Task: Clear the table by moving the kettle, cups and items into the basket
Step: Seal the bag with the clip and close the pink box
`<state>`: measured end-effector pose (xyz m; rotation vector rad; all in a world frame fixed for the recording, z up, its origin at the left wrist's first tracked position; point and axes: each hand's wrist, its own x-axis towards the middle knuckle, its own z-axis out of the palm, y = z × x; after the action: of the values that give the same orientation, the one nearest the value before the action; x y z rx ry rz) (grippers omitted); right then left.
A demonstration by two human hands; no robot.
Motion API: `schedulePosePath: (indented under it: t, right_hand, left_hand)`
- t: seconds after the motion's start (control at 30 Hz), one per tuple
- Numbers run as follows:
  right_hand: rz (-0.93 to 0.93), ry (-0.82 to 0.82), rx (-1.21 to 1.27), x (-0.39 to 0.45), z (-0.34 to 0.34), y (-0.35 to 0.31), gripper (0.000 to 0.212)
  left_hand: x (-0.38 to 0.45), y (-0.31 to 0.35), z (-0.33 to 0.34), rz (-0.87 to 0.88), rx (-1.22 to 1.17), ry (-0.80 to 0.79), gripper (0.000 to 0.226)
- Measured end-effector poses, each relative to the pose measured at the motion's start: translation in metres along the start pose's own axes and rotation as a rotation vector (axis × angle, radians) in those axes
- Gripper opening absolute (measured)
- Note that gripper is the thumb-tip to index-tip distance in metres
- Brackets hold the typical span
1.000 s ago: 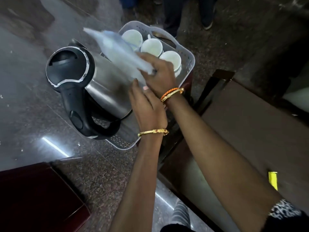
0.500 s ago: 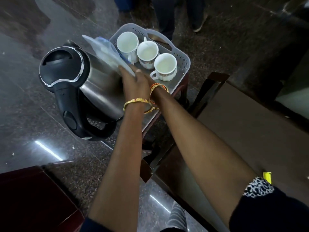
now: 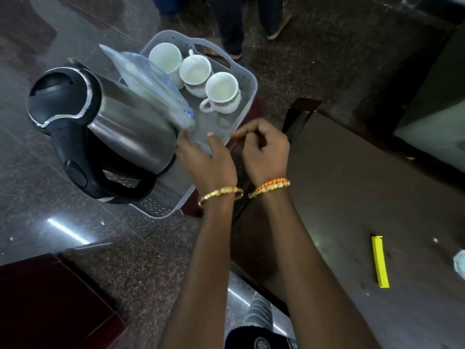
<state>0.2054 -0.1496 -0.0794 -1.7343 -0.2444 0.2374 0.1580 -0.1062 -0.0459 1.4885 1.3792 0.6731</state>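
Note:
A pale plastic basket (image 3: 249, 81) stands on a dark red stool left of the brown table (image 3: 352, 187). In it a steel kettle (image 3: 130, 127) with a black lid and handle fills the near end. Three white cups (image 3: 222, 90) sit at the far end. A clear plastic bag (image 3: 151, 81) leans on the kettle. My left hand (image 3: 208, 162) hovers at the basket's near right rim, fingers apart, one fingertip close to the bag's lower end. Beside it, my right hand (image 3: 265, 152) is loosely curled and holds nothing.
A yellow strip (image 3: 380, 261) and a whitish scrap (image 3: 459, 263) lie on the table at the right. A dark red box (image 3: 50, 303) sits at the lower left on the granite floor. People's legs (image 3: 231, 23) stand just beyond the basket.
The bag, held over the cups by my right hand a second ago, now rests against the kettle in the basket. Both hands have let go and drawn back toward me.

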Motion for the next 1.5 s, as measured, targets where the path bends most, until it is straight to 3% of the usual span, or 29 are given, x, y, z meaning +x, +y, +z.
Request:
schedulePosePath:
  t: [0.13,0.23,0.37,0.5,0.77,0.97,1.13,1.23,1.3,1.4,1.5]
  right_hand:
    - [0.078,0.251,0.073,-0.049,-0.051,0.032,0.031]
    - [0.128,0.353,-0.017,-0.079,-0.101,0.057,0.027]
    - [0.235,0.483,-0.146,-0.136,-0.169,0.096,0.017]
    - [0.359,0.623,-0.269,-0.193,-0.223,0.125,0.037]
    - [0.573,0.825,-0.423,-0.280,-0.324,0.152,0.033]
    - [0.604,1.201,-0.442,-0.332,-0.432,0.158,0.035]
    - [0.763,1.228,-0.382,-0.363,-0.501,0.178,0.017]
    - [0.816,1.196,-0.364,-0.368,-0.528,0.186,0.016]
    - [0.817,1.272,-0.353,-0.368,-0.543,0.186,0.018]
    - [0.878,1.432,-0.299,-0.368,-0.571,0.187,0.036]
    - [1.071,1.381,-0.280,-0.366,-0.595,0.196,0.065]
  left_hand:
    - [-0.063,-0.023,0.007,0.142,0.014,0.017,0.023]
    - [-0.109,-0.048,0.015,0.209,0.068,-0.219,0.017]
    - [-0.165,-0.088,0.023,0.355,0.312,-0.543,0.027]
    - [-0.221,-0.131,0.033,0.427,0.541,-0.819,0.027]
    - [-0.335,-0.170,0.052,0.496,0.798,-1.191,0.017]
    - [-0.436,-0.184,0.078,0.671,0.881,-1.462,0.020]
    - [-0.521,-0.192,0.102,0.745,0.846,-1.518,0.018]
    - [-0.552,-0.199,0.108,0.751,0.843,-1.468,0.018]
    - [-0.565,-0.201,0.109,0.767,0.837,-1.467,0.019]
    - [-0.589,-0.202,0.115,0.817,0.802,-1.542,0.018]
    - [-0.617,-0.200,0.138,0.812,0.748,-1.558,0.020]
